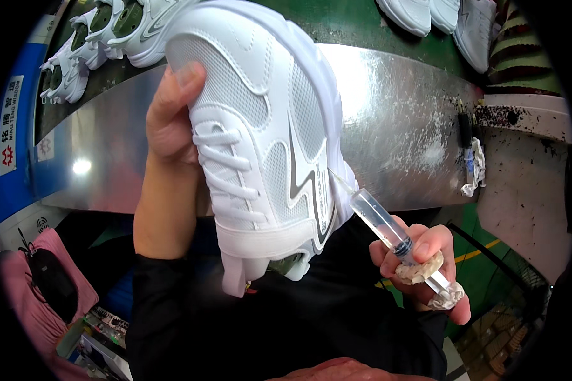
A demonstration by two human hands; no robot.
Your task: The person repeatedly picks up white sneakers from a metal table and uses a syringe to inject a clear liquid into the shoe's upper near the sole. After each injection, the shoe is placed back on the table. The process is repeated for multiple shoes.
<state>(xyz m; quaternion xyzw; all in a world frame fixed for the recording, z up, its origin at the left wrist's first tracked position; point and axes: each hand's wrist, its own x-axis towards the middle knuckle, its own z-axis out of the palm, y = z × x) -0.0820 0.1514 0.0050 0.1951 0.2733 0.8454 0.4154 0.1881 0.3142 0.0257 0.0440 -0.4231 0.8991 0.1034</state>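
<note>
A white sneaker (260,95) with mesh panels, white laces and a grey zigzag trim is held up in the middle, toe pointing away. My left hand (171,117) grips it from the left, its thumb on the mesh near the toe and its other fingers hidden behind the shoe. In my right hand (435,244) is a clear syringe (378,219), its flange and plunger end wrapped in whitish padding. The thin needle points up and left at the seam between the upper and the thick sole. Whether its tip touches the shoe, I cannot tell.
A shiny metal sheet (400,140) spans the bench behind the sneaker. More white shoes (143,32) stand at the far left, and others (407,16) at the far right. Slim tools with white wrapping (473,159) lie at right. Pink cloth (67,273) hangs at lower left.
</note>
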